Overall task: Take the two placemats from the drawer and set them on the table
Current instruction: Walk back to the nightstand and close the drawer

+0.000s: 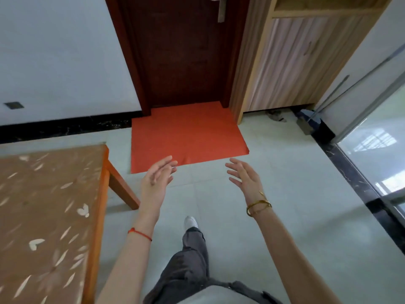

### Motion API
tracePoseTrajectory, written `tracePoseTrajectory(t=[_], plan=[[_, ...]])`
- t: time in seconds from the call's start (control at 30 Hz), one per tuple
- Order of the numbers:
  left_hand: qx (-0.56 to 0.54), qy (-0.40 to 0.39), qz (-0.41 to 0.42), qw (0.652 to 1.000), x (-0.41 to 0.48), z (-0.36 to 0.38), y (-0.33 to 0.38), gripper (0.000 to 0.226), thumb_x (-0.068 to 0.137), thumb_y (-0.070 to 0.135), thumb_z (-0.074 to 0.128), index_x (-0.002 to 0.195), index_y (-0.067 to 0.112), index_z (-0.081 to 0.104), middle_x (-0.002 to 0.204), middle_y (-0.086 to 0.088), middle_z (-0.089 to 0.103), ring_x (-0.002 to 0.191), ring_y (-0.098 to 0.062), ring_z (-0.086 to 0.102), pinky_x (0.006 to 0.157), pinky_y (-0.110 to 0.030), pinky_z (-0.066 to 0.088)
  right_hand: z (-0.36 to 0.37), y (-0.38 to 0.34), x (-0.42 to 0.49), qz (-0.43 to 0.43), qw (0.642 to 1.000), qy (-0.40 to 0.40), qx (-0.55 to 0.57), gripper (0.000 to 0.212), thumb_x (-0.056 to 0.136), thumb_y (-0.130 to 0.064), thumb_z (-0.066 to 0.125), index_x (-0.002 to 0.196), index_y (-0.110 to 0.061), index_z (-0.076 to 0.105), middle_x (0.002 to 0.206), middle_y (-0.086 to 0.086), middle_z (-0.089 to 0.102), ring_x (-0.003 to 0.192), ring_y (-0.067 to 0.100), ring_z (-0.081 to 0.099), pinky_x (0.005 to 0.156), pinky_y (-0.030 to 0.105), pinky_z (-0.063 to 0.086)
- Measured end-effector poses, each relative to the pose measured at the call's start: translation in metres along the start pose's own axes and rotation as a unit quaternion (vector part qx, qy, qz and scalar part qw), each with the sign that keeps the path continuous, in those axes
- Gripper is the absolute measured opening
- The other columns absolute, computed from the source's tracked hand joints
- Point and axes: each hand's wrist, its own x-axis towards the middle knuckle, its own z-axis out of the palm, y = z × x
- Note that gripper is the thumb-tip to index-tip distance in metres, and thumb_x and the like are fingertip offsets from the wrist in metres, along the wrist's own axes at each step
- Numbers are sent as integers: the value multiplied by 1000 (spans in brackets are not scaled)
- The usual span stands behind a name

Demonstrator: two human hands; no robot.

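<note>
Where the placemats lie cannot be told. The table (43,205) is seen at lower left. The left hand (156,174) and right hand (243,176) are held out over the floor (285,194), both released, nothing grasped, near a red doormat (186,134).

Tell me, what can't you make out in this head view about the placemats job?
Head view:
- Placemats and drawer: none in view.
- Table: cut off by left and bottom edges; the rest is unseen.
- Left hand: fingers smeared by motion blur.
- Small grey thing by the cabinet: too small to identify.
</note>
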Motion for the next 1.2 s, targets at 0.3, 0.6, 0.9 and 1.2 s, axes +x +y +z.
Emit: tracePoseTrajectory(t=[0.3, 0.6, 0.9, 1.2], plan=[[-3, 46, 15, 999, 176, 17, 29, 26, 99, 16, 57, 120, 23, 69, 111, 4, 77, 109, -15, 71, 95, -33, 54, 58, -46, 187, -28, 998, -51, -15, 26, 102, -23, 41, 114, -21, 65, 111, 1, 70, 100, 15, 64, 90, 29, 52], [-5, 99, 8, 995, 307, 34, 49, 26, 99, 16, 56, 119, 24, 70, 112, 4, 76, 108, -15, 71, 91, -29, 54, 98, -72, 330, -28, 994, -104, -21, 26, 102, -24, 42, 115, -23, 64, 110, -2, 71, 104, 15, 66, 88, 25, 53], [-31, 218, 15, 975, 430, 58, 63, 25, 99, 14, 56, 120, 17, 70, 114, -2, 76, 108, -15, 72, 92, -27, 54, 144, -99, 502, -22, 977, -208, -47, 26, 102, -27, 42, 115, -23, 64, 112, -1, 71, 108, 17, 66, 94, 32, 53], [-65, 358, 20, 931, 507, 73, 77, 25, 97, 14, 57, 118, 18, 70, 113, 0, 75, 106, -12, 72, 94, -27, 54, 211, -134, 631, -5, 935, -342, -94, 33, 102, -29, 40, 124, -16, 61, 117, 2, 69, 110, 15, 65, 93, 29, 52]])
